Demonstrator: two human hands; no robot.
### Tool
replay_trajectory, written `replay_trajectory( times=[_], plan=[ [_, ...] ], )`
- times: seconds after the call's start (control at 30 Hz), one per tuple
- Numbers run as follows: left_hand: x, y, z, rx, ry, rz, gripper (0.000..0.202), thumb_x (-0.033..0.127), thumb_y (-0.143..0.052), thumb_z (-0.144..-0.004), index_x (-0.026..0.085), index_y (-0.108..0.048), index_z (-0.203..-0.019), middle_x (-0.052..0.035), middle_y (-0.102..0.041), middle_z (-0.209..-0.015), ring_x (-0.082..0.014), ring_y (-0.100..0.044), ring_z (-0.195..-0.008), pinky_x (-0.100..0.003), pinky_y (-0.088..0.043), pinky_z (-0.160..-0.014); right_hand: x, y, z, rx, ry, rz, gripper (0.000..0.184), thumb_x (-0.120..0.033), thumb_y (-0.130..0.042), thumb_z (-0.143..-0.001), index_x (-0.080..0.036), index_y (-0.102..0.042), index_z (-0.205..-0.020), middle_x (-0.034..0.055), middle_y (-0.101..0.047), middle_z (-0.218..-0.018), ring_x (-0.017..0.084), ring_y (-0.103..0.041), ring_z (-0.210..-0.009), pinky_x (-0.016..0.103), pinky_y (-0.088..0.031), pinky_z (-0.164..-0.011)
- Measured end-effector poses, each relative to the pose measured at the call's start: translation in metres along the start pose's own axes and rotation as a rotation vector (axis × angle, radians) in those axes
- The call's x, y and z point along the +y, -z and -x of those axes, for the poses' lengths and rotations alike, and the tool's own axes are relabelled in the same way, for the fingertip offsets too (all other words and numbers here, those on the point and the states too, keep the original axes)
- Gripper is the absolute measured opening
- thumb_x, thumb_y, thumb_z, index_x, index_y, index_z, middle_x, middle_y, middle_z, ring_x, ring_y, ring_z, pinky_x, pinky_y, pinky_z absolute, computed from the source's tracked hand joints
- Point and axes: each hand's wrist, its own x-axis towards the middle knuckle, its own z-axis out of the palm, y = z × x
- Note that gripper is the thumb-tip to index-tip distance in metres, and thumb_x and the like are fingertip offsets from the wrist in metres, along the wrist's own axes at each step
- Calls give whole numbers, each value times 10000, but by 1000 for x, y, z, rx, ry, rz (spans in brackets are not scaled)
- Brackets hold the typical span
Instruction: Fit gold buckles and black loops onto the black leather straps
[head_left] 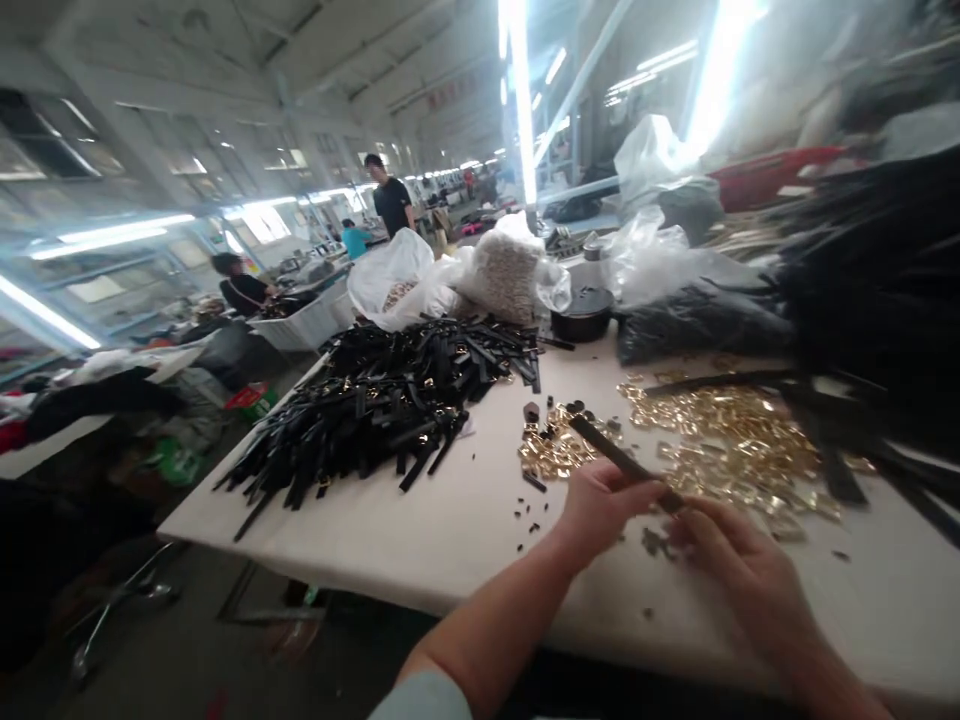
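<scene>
A flat black strap (619, 455) runs between my two hands above the front of the table. My left hand (604, 505) is closed around its middle, thumb on top. At the strap's near end, the fingers of my right hand (731, 550) pinch it; whether a small fitting is between those fingers is hidden by blur. Just beyond my hands lie a small heap of gold buckles (559, 445) and a larger spread of gold metal pieces (739, 430). Small dark bits (532, 525) are scattered left of my left hand.
A big pile of black straps with gold fittings (375, 400) covers the table's left side. Behind stand a bag of beige pieces (506, 270), a dark round tin (581, 310) and plastic bags (690, 310). Long black strips (885, 270) hang at right. Several people are farther back.
</scene>
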Motion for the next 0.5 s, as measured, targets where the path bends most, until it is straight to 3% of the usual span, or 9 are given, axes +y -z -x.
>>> replay_trajectory(
  times=[0.07, 0.17, 0.33, 0.4, 0.5],
  plan=[
    [9, 17, -2, 94, -19, 67, 349, 412, -825, -643, 127, -787, -842, -95, -685, -705, -105, -499, -535, -262, -403, -520, 3, 2, -1, 40, -57, -20, 380, -542, -630, -751, -231, -661, -967, 60, -739, -755, 246, -710, -697, 353, -595, -685],
    [33, 64, -7, 292, -114, 105, 438, 475, -802, -669, 104, -768, -898, -40, -623, -606, -63, -447, -473, -212, -355, -467, 4, 3, -2, 31, -117, -2, 395, -561, -642, -725, -243, -677, -957, 75, -755, -817, 275, -723, -770, 393, -600, -757],
    [101, 177, -19, 685, -249, 159, 478, 443, -868, -549, 121, -699, -860, 12, -610, -625, -44, -509, -481, -159, -402, -471, -1, 2, -3, 15, -138, 42, 349, -526, -662, -667, -248, -704, -873, 75, -755, -783, 306, -723, -803, 430, -595, -814],
    [133, 225, -23, 904, -286, 119, 393, 387, -858, -574, 130, -631, -766, 13, -627, -639, -56, -545, -493, -161, -433, -479, -2, 1, -3, 20, -143, 37, 329, -509, -674, -652, -258, -713, -861, 72, -758, -781, 311, -725, -791, 429, -603, -796],
    [179, 286, -29, 1033, -336, 118, 281, 280, -780, -695, 138, -538, -717, 36, -614, -622, -42, -529, -475, -140, -418, -467, 1, 0, -3, 38, -141, 37, 305, -510, -685, -639, -279, -732, -834, 72, -763, -786, 319, -727, -781, 424, -615, -761]
  ],
)
